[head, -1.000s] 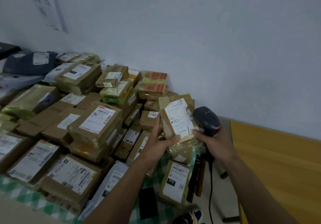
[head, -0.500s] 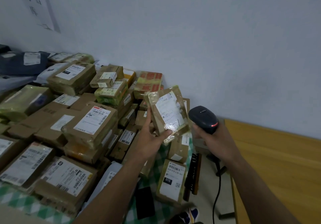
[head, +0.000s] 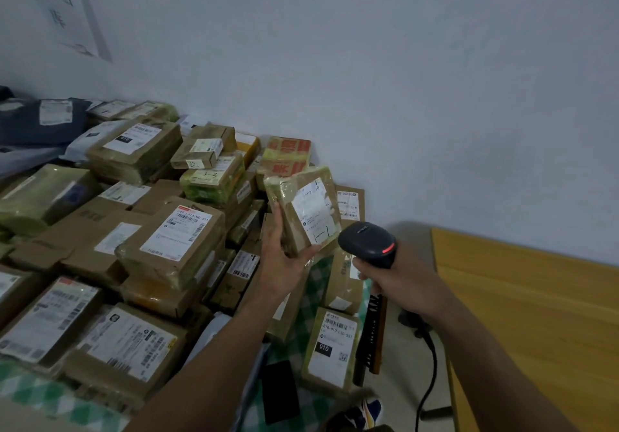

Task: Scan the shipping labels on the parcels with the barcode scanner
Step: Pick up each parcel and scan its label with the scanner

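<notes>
Left hand (head: 284, 264) grips taped parcel (head: 290, 230); right hand (head: 400, 281) clasps barcode scanner (head: 366, 242). Keep the shipping label (head: 316, 212), above the grip, facing the scanner.

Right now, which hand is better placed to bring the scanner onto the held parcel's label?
Right, probably. The right hand grips the scanner, whose head sits just beside the label on the parcel that the left hand holds up.

A small tape-wrapped parcel (head: 290, 227) tilts above the parcel pile's (head: 134, 230) right end, white shipping label (head: 316, 214) facing up. The black barcode scanner (head: 366, 244), red light lit, is just beyond that end.
</notes>
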`<action>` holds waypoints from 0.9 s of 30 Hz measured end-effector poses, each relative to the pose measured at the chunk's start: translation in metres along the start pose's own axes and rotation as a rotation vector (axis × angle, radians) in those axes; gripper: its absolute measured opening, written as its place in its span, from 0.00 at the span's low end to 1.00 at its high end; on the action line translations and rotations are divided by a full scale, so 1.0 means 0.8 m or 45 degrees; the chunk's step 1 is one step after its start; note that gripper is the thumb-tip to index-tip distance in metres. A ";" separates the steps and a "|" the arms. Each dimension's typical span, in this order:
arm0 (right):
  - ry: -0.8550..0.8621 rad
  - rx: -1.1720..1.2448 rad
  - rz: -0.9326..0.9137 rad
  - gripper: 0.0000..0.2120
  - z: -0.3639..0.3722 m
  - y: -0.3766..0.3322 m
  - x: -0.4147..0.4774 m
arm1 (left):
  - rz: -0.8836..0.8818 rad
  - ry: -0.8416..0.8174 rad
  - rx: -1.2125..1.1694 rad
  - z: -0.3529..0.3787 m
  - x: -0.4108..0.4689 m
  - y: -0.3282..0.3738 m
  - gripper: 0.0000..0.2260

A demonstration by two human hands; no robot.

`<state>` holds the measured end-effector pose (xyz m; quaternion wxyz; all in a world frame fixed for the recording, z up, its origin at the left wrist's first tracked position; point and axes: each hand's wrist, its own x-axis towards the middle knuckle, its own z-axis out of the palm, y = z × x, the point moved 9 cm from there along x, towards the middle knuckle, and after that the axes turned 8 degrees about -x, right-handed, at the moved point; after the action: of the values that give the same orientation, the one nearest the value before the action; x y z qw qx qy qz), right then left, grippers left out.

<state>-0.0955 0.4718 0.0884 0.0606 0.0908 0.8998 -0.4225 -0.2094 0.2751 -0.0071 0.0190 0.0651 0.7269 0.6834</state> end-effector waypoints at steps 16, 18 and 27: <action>0.028 0.084 -0.069 0.12 -0.004 -0.032 0.001 | 0.009 0.040 0.165 0.000 -0.004 -0.007 0.54; 0.028 0.078 -0.070 0.12 -0.004 -0.031 0.002 | 0.002 0.036 0.170 0.001 -0.004 -0.009 0.54; 0.021 0.065 -0.063 0.14 -0.005 -0.023 0.010 | -0.055 0.040 0.168 0.000 0.006 -0.026 0.53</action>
<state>-0.1075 0.4640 0.1030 0.0404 0.0735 0.8911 -0.4459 -0.2158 0.2746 -0.0275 0.0180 0.0400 0.7719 0.6343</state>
